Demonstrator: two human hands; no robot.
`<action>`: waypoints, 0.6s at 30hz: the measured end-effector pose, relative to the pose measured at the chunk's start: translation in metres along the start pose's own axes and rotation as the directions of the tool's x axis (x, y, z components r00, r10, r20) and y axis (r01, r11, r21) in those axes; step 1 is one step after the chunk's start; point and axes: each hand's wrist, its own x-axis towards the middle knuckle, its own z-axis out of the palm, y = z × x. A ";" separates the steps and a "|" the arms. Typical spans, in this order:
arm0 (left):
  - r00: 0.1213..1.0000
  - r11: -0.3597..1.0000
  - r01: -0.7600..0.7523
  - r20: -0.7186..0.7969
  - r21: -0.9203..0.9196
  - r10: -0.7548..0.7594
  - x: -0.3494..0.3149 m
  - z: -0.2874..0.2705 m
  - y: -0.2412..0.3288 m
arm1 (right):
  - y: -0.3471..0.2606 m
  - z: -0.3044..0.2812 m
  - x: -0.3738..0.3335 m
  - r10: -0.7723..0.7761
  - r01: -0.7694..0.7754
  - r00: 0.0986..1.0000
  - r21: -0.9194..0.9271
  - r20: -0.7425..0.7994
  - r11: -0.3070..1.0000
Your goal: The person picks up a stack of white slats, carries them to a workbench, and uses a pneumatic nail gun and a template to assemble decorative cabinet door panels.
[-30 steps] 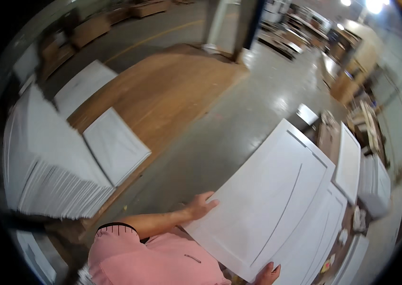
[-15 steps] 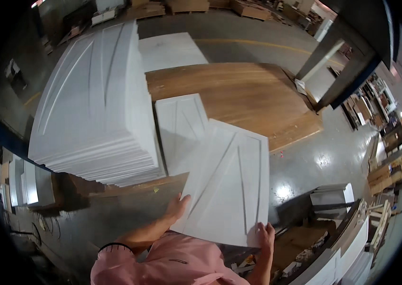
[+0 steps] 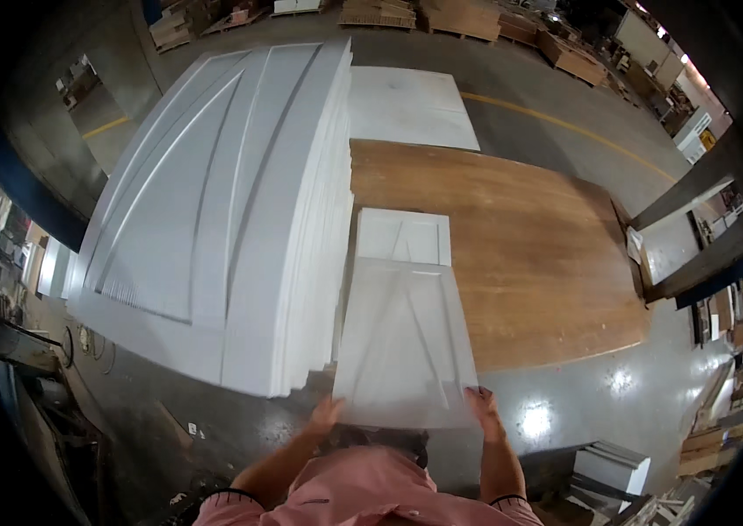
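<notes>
A white panel (image 3: 404, 342) with slanting grooves lies between my two hands, held by its near corners. My left hand (image 3: 326, 412) is closed on the left edge, and my right hand (image 3: 481, 405) grips the right edge. The panel's far end overlaps a second white panel (image 3: 428, 238) of like pattern, which rests on a brown wooden board (image 3: 547, 254). Whether the two panels touch I cannot tell. Close on the left stands a tall stack of large white grooved panels (image 3: 205, 193). Both hands' fingertips under the panel are hidden.
Behind the brown board lies a flat white sheet (image 3: 411, 107). Grey pillars (image 3: 714, 228) stand at the right and left. A small stack of white pieces (image 3: 610, 478) sits low on the right, beside scraps. Pallets of boards (image 3: 459, 19) line the far floor.
The held panel has swung from tilted right to nearly straight ahead, its far end now over the second panel. My view has turned left, and both hands stay on the panel.
</notes>
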 end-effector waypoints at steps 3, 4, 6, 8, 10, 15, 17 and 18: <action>0.924 0.884 0.325 -0.088 -0.336 -0.373 -0.010 0.010 0.085 | -0.046 0.004 0.048 -0.025 0.028 0.995 -0.034 0.093 0.999; 0.871 0.727 0.427 0.027 -0.538 -0.491 0.008 0.018 0.068 | -0.058 0.005 0.062 -0.023 0.027 0.993 -0.034 0.115 0.999; 0.809 0.520 0.493 0.149 -0.698 -0.568 0.031 0.029 0.066 | -0.074 0.011 0.100 -0.072 0.070 0.985 0.015 0.160 0.997; 0.744 0.633 0.460 -0.119 -0.623 -0.658 0.064 0.049 0.097 | -0.079 0.016 0.143 -0.102 0.114 0.984 -0.077 0.147 0.990; 0.751 0.695 0.406 -0.216 -0.593 -0.624 0.091 0.056 0.134 | -0.080 0.017 0.182 -0.132 0.150 0.985 -0.164 0.116 0.975; 0.775 0.658 0.291 -0.232 -0.695 -0.588 0.135 0.057 0.156 | -0.078 0.025 0.244 -0.250 0.251 0.958 0.010 0.142 0.968; 0.770 0.722 0.328 -0.271 -0.609 -0.578 0.145 0.059 0.144 | -0.080 0.018 0.249 -0.160 0.157 0.969 0.034 0.187 0.987; 0.772 0.765 0.358 -0.291 -0.535 -0.565 0.149 0.062 0.135 | -0.067 0.017 0.260 -0.193 0.223 0.950 -0.099 0.247 0.970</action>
